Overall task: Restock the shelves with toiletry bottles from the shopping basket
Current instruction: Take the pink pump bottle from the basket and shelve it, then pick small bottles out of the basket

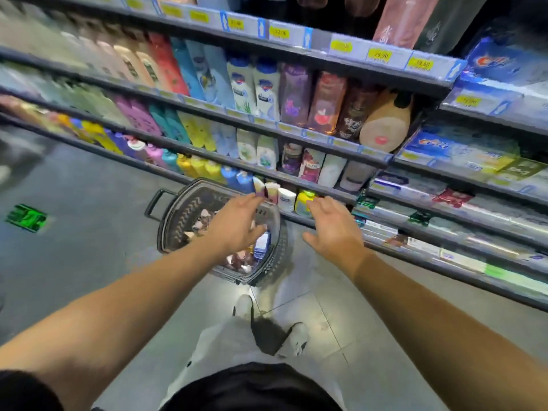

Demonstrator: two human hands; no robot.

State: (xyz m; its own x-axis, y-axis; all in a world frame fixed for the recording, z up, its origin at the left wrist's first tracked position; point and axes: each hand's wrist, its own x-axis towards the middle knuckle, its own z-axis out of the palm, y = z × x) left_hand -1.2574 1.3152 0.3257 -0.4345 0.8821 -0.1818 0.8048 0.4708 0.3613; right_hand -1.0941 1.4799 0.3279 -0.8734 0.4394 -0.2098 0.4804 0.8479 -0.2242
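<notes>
Presently: shopping basket [166,229] on the floor, just beside the bottom shelf [299,216], bottles [237,259] inside for short reach. Left hand [237,223] over it, fingers spread, apparently empty; right hand [332,229] open, clear of the basket, beside the shelf.

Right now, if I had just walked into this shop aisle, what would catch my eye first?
Probably the two bare arms reaching forward: the left hand hangs open over the dark shopping basket on the floor, and the right hand spreads open beside it, holding nothing. Behind them, slanting shelves packed with colourful toiletry bottles fill the upper view, with yellow price tags along the edges.
</notes>
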